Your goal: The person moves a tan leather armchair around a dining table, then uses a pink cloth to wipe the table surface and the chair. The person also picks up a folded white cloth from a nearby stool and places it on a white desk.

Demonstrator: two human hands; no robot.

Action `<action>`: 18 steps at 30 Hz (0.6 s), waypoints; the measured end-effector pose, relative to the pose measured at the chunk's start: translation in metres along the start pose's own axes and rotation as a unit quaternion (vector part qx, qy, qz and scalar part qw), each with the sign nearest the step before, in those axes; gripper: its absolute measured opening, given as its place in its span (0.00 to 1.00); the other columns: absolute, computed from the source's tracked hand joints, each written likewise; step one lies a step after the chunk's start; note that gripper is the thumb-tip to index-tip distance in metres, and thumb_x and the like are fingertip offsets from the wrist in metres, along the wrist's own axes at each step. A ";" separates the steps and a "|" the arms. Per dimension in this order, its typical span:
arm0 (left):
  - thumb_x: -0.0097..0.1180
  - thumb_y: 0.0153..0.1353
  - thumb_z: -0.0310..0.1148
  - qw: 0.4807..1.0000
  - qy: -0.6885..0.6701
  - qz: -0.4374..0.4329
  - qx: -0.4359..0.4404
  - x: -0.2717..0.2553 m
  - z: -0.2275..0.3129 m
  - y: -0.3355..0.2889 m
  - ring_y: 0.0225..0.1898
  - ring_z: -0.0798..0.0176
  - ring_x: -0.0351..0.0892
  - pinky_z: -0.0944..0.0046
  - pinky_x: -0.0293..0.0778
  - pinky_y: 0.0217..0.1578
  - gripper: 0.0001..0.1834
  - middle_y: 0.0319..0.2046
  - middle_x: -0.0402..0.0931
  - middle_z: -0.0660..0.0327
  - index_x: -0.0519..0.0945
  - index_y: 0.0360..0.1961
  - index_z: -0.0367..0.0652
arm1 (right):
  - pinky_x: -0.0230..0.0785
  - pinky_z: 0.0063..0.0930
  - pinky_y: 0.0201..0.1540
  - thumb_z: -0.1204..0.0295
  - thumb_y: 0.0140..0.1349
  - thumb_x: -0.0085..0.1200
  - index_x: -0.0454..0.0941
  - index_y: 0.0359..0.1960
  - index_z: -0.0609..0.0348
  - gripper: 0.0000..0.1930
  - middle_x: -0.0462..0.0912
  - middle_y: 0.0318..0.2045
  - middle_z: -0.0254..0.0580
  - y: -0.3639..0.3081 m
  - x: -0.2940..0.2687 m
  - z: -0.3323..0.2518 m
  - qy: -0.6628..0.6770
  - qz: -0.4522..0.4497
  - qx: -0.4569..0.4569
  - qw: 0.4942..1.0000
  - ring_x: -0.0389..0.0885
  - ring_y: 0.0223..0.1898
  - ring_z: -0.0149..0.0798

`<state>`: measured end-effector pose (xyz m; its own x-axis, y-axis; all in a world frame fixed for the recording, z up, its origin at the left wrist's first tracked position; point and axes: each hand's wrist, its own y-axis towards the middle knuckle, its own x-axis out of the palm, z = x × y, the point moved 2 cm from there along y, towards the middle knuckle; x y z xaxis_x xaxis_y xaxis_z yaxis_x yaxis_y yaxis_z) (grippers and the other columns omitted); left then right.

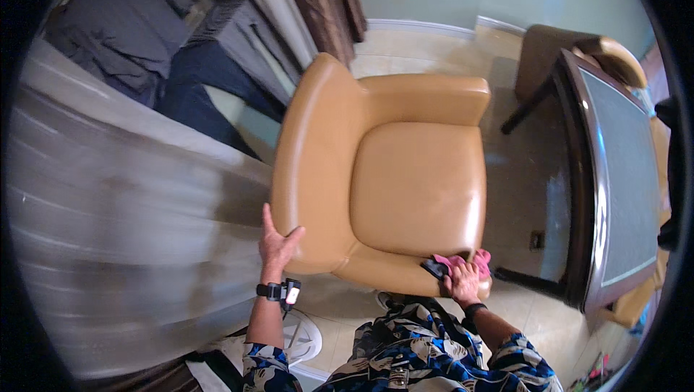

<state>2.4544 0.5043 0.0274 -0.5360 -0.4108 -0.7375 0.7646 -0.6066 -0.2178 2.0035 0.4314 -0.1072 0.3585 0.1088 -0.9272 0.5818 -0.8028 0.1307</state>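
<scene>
A tan leather armchair (423, 182) stands in front of me, its backrest to the left and its seat facing right. My left hand (280, 244) rests on the near corner of the backrest, thumb and fingers spread apart. On the front end of the near armrest, my right hand (463, 281) is closed on a pink cloth (482, 262), pressing it against the leather. Something dark, perhaps part of the same cloth, sticks out to the left of that hand. How the fingers fold into the cloth is partly hidden.
To the right stands a dark-framed table (625, 175) with a grey-green top. Another tan chair (546, 59) is beyond it. Sheer curtains (137, 226) and a brown drape (318, 1) hang at the left. A round white base (302, 338) sits on the tiled floor near my left arm.
</scene>
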 end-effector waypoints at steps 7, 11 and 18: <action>0.68 0.39 0.46 0.998 -0.061 -0.014 0.017 0.005 -0.018 0.003 0.49 0.49 0.75 0.56 0.71 0.49 0.53 0.49 0.73 0.47 0.52 0.65 0.44 | 0.57 0.48 0.49 0.62 0.45 0.55 0.70 0.24 0.59 0.14 0.72 0.29 0.48 -0.008 0.009 0.008 -0.009 -0.015 0.000 1.000 0.69 0.37 0.50; 0.68 0.39 0.45 0.997 -0.065 -0.032 0.009 0.009 -0.021 0.004 0.49 0.51 0.74 0.56 0.70 0.50 0.52 0.49 0.73 0.48 0.53 0.63 0.41 | 0.57 0.48 0.50 0.62 0.44 0.55 0.70 0.23 0.59 0.13 0.71 0.28 0.47 -0.013 0.012 0.011 -0.012 -0.006 0.007 1.000 0.69 0.39 0.50; 0.69 0.39 0.45 0.993 -0.093 -0.073 0.007 0.006 -0.023 0.013 0.51 0.51 0.73 0.57 0.68 0.51 0.51 0.50 0.72 0.47 0.56 0.62 0.40 | 0.59 0.46 0.51 0.66 0.43 0.55 0.74 0.30 0.60 0.13 0.74 0.31 0.49 -0.017 0.035 0.025 -0.016 0.007 0.110 0.994 0.71 0.38 0.51</action>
<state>2.4692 0.5093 0.0053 -0.6982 -0.4366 -0.5673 0.6703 -0.6769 -0.3041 1.9876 0.4342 -0.1510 0.3409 0.0805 -0.9366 0.4012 -0.9135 0.0675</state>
